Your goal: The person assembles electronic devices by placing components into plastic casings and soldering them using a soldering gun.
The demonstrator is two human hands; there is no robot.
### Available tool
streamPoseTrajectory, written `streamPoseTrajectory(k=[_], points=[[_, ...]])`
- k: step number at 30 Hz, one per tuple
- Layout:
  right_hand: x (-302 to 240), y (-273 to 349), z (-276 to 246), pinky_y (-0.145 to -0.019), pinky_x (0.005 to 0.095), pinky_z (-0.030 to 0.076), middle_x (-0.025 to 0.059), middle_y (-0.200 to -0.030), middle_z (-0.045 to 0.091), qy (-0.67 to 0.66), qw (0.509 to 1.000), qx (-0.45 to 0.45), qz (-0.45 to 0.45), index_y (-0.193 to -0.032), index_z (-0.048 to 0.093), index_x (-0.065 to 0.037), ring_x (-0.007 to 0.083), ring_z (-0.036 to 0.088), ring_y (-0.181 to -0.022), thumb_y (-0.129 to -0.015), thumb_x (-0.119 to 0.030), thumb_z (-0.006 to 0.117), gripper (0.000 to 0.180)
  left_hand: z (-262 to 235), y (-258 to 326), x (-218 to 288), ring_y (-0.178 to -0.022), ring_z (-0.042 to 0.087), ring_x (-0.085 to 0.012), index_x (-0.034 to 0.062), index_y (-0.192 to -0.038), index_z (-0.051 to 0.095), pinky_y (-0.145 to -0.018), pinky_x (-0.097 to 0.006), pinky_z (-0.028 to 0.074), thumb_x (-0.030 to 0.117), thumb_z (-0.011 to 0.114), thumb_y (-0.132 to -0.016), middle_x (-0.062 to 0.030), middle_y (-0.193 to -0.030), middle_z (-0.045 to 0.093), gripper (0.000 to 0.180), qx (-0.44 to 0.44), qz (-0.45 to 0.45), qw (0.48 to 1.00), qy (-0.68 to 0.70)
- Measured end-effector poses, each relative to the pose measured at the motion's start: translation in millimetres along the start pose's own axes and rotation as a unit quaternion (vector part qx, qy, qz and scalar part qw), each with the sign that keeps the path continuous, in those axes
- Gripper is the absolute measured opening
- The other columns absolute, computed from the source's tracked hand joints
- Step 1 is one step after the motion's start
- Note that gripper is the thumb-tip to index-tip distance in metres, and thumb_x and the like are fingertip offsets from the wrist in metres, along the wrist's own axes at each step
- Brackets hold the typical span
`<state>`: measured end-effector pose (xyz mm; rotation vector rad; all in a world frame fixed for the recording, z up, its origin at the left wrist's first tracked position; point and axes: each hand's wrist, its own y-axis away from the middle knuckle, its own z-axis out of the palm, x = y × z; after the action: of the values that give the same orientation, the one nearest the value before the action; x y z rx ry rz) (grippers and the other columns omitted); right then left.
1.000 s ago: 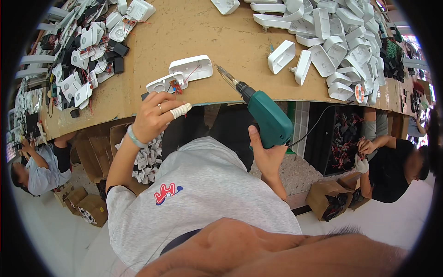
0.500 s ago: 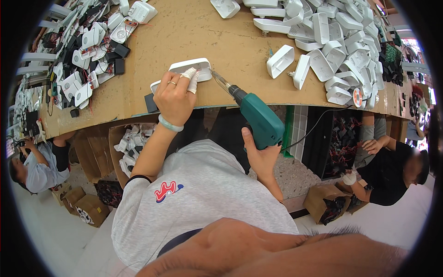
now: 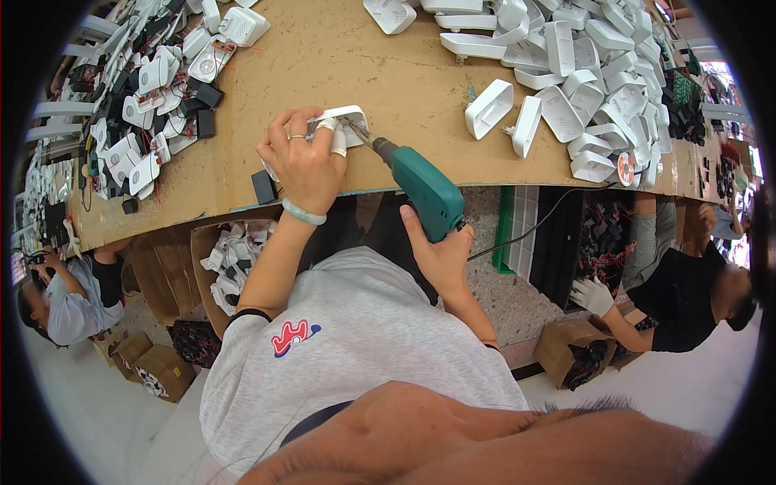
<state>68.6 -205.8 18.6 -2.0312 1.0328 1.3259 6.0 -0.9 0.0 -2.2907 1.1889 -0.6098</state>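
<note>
My left hand point(image 3: 305, 166), with taped fingers and a ring, is closed on a white plastic housing point(image 3: 351, 111) at the near part of the table. Its fingers cover much of the housing. My right hand point(image 3: 440, 257) grips the handle end of a green corded soldering gun point(image 3: 430, 190). The gun's metal tip reaches into the housing beside my left fingertips; whether it touches anything inside is too small to tell. A small black box point(image 3: 263, 187) lies at the table edge, left of my left wrist.
White housings point(image 3: 566, 113) are heaped at the right, with a solder spool point(image 3: 626, 169) near the edge. At the left lie wired white parts point(image 3: 153, 73) and black boxes. A cord point(image 3: 537, 226) trails right from the gun. People sit on both sides, one wearing a white glove point(image 3: 594, 297).
The soldering gun and my right hand have moved left and slightly nearer, bringing the tip into the housing. My left hand has shifted slightly. The co-worker's gloved hand at right has moved.
</note>
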Motion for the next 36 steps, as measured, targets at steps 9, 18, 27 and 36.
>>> streamPoseTrajectory(k=[9, 18, 27, 36], points=[[-3.4, -3.1, 2.2, -0.064, 0.0295, 0.052, 0.0117, -0.079, 0.069, 0.012, 1.0, -0.005, 0.002, -0.103, 0.064, -0.001, 0.0177, 0.066, -0.065, -0.088, -0.019, 0.077, 0.027, 0.2, -1.4, 1.5, -0.112, 0.052, -0.0284, 0.0075, -0.076, 0.069, -0.09, -0.048, 0.031, 0.01, 0.072, -0.065, -0.0019, -0.107, 0.064, 0.012, -0.007, -0.004, 1.0, -0.011], [-1.3, -3.8, 2.6, -0.063, 0.0297, 0.052, 0.0118, -0.078, 0.069, 0.011, 1.0, 0.002, -0.011, -0.102, 0.063, -0.001, 0.0192, 0.067, -0.065, -0.088, -0.019, 0.077, 0.027, -3.3, -8.3, 8.7, -0.11, 0.052, -0.0286, 0.0064, -0.077, 0.071, -0.089, -0.048, 0.031, 0.011, 0.072, -0.064, -0.0025, -0.103, 0.063, 0.013, -0.015, -0.019, 0.999, -0.023], [-2.1, -2.0, -2.1, -0.065, 0.0287, 0.052, 0.0109, -0.081, 0.07, -0.009, 1.0, -0.001, 0.006, -0.103, 0.064, -0.001, 0.0163, 0.067, -0.068, -0.089, -0.019, 0.077, 0.026, -5.0, -6.7, 11.3, -0.111, 0.051, -0.0275, 0.0081, -0.076, 0.072, -0.091, -0.047, 0.03, 0.013, 0.073, -0.068, -0.0016, -0.103, 0.064, 0.01, -0.019, -0.037, 0.999, -0.019], [-1.2, -3.5, -3.6, -0.066, 0.0286, 0.052, 0.0108, -0.082, 0.071, -0.012, 1.0, -0.006, 0.005, -0.103, 0.064, -0.001, 0.0153, 0.067, -0.069, -0.088, -0.018, 0.077, 0.026, -2.2, -4.3, 11.8, -0.11, 0.051, -0.0262, 0.0105, -0.082, 0.074, -0.089, -0.046, 0.03, 0.018, 0.074, -0.073, 0.0, -0.103, 0.065, 0.011, -0.008, -0.074, 0.997, 0.007]])
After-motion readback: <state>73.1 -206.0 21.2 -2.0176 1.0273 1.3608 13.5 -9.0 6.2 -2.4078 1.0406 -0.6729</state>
